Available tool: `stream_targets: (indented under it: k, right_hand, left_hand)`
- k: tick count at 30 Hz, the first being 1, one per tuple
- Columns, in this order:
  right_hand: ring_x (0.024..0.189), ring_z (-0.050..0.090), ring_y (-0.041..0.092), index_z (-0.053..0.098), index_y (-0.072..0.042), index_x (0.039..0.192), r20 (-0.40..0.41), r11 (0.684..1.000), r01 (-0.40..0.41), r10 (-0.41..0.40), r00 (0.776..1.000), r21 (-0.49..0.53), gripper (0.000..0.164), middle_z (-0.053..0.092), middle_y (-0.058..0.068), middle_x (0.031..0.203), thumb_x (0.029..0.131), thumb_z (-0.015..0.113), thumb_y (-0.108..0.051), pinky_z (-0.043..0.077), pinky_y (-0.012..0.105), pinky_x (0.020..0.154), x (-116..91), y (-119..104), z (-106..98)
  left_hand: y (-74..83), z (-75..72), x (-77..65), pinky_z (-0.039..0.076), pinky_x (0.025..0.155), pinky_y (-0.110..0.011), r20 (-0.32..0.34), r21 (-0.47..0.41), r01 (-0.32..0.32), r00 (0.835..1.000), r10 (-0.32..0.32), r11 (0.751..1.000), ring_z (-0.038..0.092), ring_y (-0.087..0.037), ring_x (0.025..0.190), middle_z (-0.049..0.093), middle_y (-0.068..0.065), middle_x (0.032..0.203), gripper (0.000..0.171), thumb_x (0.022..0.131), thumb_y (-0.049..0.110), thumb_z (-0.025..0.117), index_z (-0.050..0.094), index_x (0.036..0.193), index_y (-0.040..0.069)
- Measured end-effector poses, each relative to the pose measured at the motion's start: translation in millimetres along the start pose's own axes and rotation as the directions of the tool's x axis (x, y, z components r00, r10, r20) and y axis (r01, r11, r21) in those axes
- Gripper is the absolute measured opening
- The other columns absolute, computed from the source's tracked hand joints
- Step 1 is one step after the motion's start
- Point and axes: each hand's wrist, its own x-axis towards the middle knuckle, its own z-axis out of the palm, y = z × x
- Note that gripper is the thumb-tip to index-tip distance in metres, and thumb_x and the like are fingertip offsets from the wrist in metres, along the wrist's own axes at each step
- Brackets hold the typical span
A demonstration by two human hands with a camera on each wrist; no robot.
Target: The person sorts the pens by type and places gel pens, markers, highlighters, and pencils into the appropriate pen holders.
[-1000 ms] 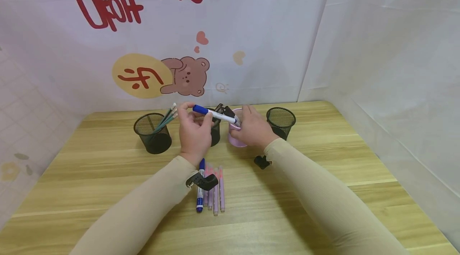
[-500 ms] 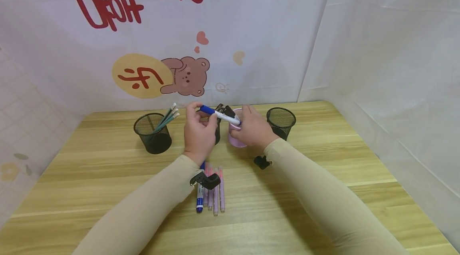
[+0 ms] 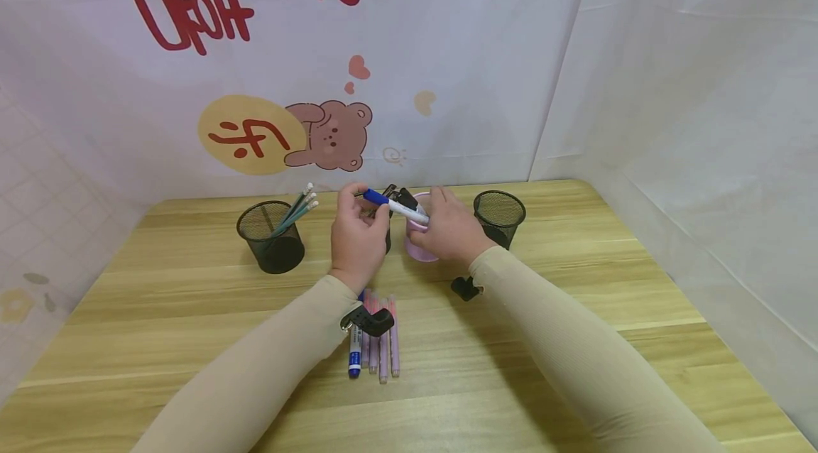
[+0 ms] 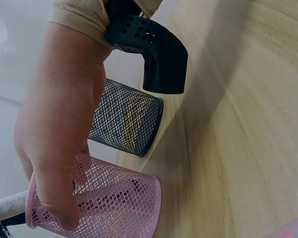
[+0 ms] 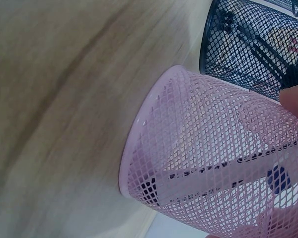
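Note:
My left hand (image 3: 359, 238) pinches a white whiteboard marker with a blue cap (image 3: 375, 197), tilted so its lower end reaches over the mouth of a pink mesh pen holder (image 3: 422, 251). Round that holder's rim my right hand (image 3: 452, 227) keeps a grip, thumb on the near side. The left wrist view shows this right hand (image 4: 57, 124) with the pink pen holder (image 4: 116, 203). Through the mesh in the right wrist view, a long marker (image 5: 208, 181) leans inside and a blue tip (image 5: 278, 179) shows near the upper part.
Left stands a black mesh pen holder (image 3: 280, 258) with several green pencils (image 3: 299, 211). Another black holder (image 5: 248, 47), with dark items inside, is beside the pink one. A third (image 3: 500, 210) stands right. A blue marker (image 3: 355, 353) and several lilac pens (image 3: 384, 350) lie in front.
My left hand has moved to the right with the marker, bringing its lower end to the pink pen holder's mouth. My right hand has stayed on the holder.

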Motion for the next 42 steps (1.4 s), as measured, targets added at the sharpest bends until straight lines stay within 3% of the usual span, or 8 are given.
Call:
stream_targets:
  k: [7,13,21,28,35,42]
  right_hand:
    - [0.097,0.057,0.027,0.047,-0.002,0.128,-0.007,1.000,0.002,-0.002,1.000,-0.003,0.065,0.053,0.009,0.111,0.090,0.069,-0.050,0.057,0.043,0.088,-0.6,-0.7,-0.7]
    - [0.103,0.060,0.028,0.045,0.001,0.137,-0.001,1.000,-0.001,0.001,1.000,0.010,0.075,0.055,0.011,0.119,0.088,0.071,-0.050,0.057,0.044,0.095,-0.6,-0.5,-0.7]
    - [0.112,0.061,0.030,0.044,0.002,0.142,0.007,1.000,0.002,-0.002,1.000,0.008,0.080,0.055,0.015,0.130,0.088,0.071,-0.051,0.056,0.046,0.102,-0.5,-0.5,-1.7]
    - [0.114,0.061,0.031,0.044,0.001,0.141,0.016,1.000,-0.003,0.003,1.000,0.001,0.080,0.054,0.016,0.134,0.088,0.072,-0.052,0.056,0.047,0.104,0.1,-0.7,-2.4]
    - [0.113,0.061,0.029,0.045,-0.001,0.141,0.024,1.000,-0.007,0.007,1.000,0.002,0.078,0.055,0.014,0.134,0.089,0.072,-0.052,0.057,0.046,0.102,-0.1,-1.6,-2.5]
    - [0.118,0.061,0.032,0.041,0.002,0.148,0.017,1.000,-0.012,0.011,1.000,0.007,0.086,0.054,0.016,0.139,0.087,0.073,-0.050,0.055,0.047,0.106,-0.4,-1.4,-2.0]
  left_hand:
    - [-0.7,0.8,-0.1,0.048,0.060,-0.022,0.016,0.015,0.030,0.999,-0.030,0.999,0.064,-0.018,0.071,0.075,-0.012,0.105,0.030,0.102,0.015,0.066,0.058,0.130,0.008]
    - [-0.7,0.1,1.2,0.050,0.066,-0.022,0.017,0.066,0.024,1.000,-0.025,0.998,0.068,-0.019,0.077,0.073,-0.007,0.107,0.027,0.102,0.017,0.067,0.068,0.127,0.007]
    - [2.1,-3.9,-2.3,0.051,0.062,-0.024,0.032,0.073,0.031,0.999,-0.033,0.997,0.069,-0.020,0.078,0.072,-0.005,0.108,0.027,0.102,0.020,0.066,0.068,0.126,0.008]
    - [3.1,-11.1,-9.4,0.052,0.065,-0.027,0.092,0.123,0.007,0.996,-0.019,0.992,0.067,-0.018,0.076,0.072,-0.004,0.107,0.027,0.101,0.020,0.068,0.068,0.125,0.010]
    - [1.7,-24.1,-18.8,0.053,0.066,-0.031,0.198,0.196,0.003,0.979,-0.042,0.981,0.065,-0.016,0.076,0.072,-0.001,0.107,0.028,0.101,0.023,0.069,0.068,0.126,0.011]
    - [-0.5,-38.3,-26.2,0.054,0.070,-0.032,0.300,0.304,0.016,0.947,-0.112,0.952,0.067,-0.012,0.077,0.071,0.001,0.111,0.031,0.101,0.031,0.069,0.067,0.128,0.016]
